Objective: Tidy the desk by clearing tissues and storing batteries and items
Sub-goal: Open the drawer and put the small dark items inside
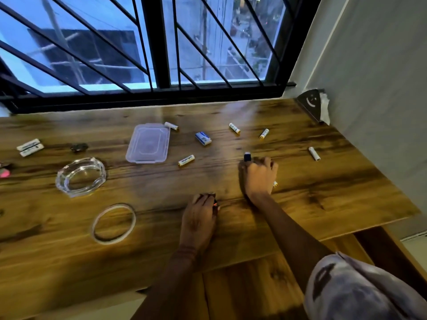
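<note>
Several white batteries lie scattered on the wooden desk (323, 188): one (186, 160) near the middle, one (171, 125) by the clear plastic box (148, 143), two (234, 128) (264, 133) farther back and one (314, 153) at the right. My right hand (260, 176) is curled on the desk, closed around a battery whose tip (275, 184) sticks out; a small dark blue object (247, 156) stands at its fingertips. My left hand (199, 218) rests on the desk, fingers closed over something small and dark. Tissues (325, 107) sit in a metal holder (310, 105) in the far right corner.
A glass ashtray (80, 176) and a roll of clear tape (113, 224) lie left of my hands. A blue and white packet (203, 138) sits behind the middle. Two white packs (30, 147), a dark round item (79, 147) and a pink thing (4, 173) are at the far left.
</note>
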